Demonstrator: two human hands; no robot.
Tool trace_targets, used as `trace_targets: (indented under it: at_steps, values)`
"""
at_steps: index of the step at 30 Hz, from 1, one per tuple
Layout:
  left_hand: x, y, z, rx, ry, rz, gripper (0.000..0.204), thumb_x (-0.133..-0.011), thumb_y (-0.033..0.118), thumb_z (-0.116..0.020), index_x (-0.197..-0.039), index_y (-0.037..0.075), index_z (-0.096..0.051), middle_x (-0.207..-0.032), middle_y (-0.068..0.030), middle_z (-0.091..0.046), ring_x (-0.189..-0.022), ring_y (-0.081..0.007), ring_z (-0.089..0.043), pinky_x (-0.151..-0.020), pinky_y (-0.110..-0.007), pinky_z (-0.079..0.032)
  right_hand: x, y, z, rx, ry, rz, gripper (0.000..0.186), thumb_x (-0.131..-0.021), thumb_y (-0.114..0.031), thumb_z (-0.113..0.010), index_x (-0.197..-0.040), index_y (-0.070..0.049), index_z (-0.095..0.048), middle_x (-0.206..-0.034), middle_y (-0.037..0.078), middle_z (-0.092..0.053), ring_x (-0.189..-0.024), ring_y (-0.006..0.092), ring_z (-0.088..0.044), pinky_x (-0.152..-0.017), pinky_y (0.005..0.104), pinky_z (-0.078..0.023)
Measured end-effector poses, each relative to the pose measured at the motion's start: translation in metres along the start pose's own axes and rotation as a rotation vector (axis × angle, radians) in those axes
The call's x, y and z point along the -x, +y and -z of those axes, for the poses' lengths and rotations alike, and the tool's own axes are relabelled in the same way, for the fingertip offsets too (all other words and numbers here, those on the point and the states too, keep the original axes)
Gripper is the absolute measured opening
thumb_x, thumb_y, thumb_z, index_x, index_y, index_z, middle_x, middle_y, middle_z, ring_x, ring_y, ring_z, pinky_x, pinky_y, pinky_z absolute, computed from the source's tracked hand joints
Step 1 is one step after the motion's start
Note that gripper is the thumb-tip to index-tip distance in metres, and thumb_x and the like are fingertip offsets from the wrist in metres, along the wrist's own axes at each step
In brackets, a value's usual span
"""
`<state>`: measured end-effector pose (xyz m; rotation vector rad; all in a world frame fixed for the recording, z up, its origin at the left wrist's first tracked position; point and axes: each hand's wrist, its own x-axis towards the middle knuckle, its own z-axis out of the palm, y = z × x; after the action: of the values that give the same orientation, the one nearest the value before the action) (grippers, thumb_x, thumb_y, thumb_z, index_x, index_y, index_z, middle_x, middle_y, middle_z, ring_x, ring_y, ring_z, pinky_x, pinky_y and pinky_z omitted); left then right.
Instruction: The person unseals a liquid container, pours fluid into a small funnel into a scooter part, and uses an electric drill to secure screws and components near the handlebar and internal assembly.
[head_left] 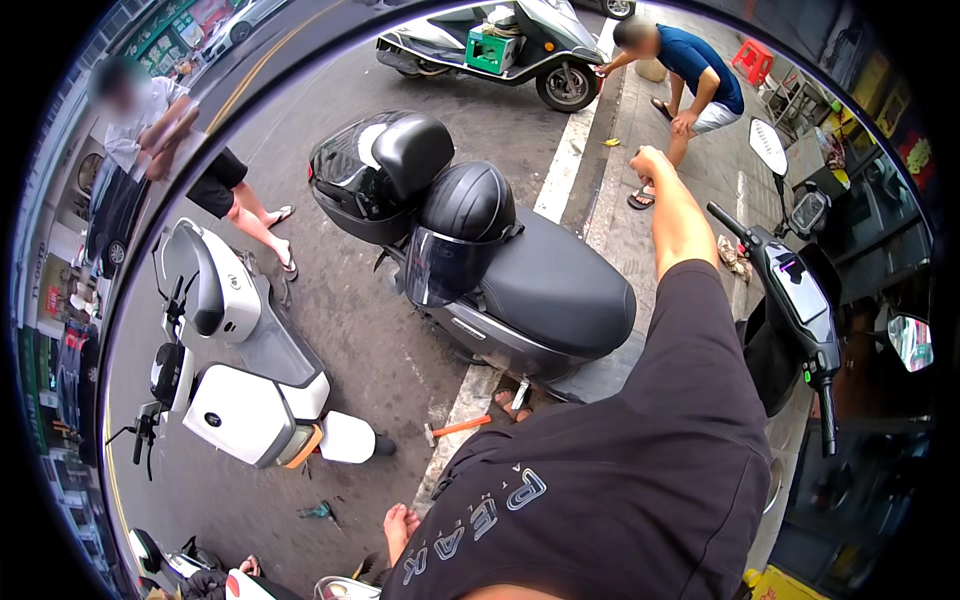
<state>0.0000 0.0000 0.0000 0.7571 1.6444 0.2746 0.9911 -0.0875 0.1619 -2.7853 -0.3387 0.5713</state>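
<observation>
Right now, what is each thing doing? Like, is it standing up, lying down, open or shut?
Right hand: raised, arm stretched out, holding nothing.
Left hand: not in view.
Dark scooter: parked upright, nobody on it.
Black helmet: resting on the seat, visor down.
Rear box: lid shut.
White scooter: lying tipped on the road.
Hammer: lying flat by the kerb.
Grey scooter: parked upright, green crate on its footboard.

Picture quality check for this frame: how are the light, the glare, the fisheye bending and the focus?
Head view: soft, even daylight with weak shadows under the black scooter; mild sheen on the helmets; strong fisheye bending, the white road line curving, black corners around the circle; the outstretched right hand sharp, the dark shirt fills the lower right; left hand not seen.
</observation>
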Motion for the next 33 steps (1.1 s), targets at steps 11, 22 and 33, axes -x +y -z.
trace_targets:
  at_steps: [11, 22, 33]
  values:
    - [0.012, -0.020, -0.014, 0.108, -0.037, 0.013, 0.022, -0.095, 0.018, -0.063, -0.112, 0.004, -0.058, -0.084, -0.0069, -0.065, -0.065, -0.0168, -0.063, -0.061, -0.032, -0.056, -0.003, 0.035, -0.036, 0.023, 0.023, -0.054, 0.039, -0.081, -0.020, -0.060, -0.114, 0.001, -0.066, -0.088, 0.018, -0.073, -0.073, 0.0319, -0.073, -0.064, 0.0415, -0.058]
    - [0.000, -0.017, -0.003, 0.048, -0.032, 0.014, 0.023, -0.097, 0.019, -0.061, -0.115, 0.005, -0.058, -0.083, -0.0074, -0.066, -0.063, -0.0159, -0.062, -0.057, -0.031, -0.055, 0.051, 0.048, -0.005, -0.174, 0.358, -0.214, 0.086, -0.074, -0.054, -0.076, -0.141, -0.009, -0.046, -0.143, 0.021, -0.049, -0.131, 0.0371, -0.050, -0.106, 0.0498, -0.041]
    - [0.006, 0.007, -0.024, -0.020, -0.048, 0.028, 0.027, -0.096, 0.020, -0.062, -0.118, 0.005, -0.058, -0.084, -0.0073, -0.066, -0.063, -0.0158, -0.062, -0.055, -0.030, -0.055, 0.039, -0.029, 0.011, -0.457, 0.803, -0.127, 0.120, -0.063, -0.064, -0.081, -0.152, -0.007, -0.025, -0.142, 0.027, -0.041, -0.133, 0.0429, -0.041, -0.106, 0.0543, -0.039]
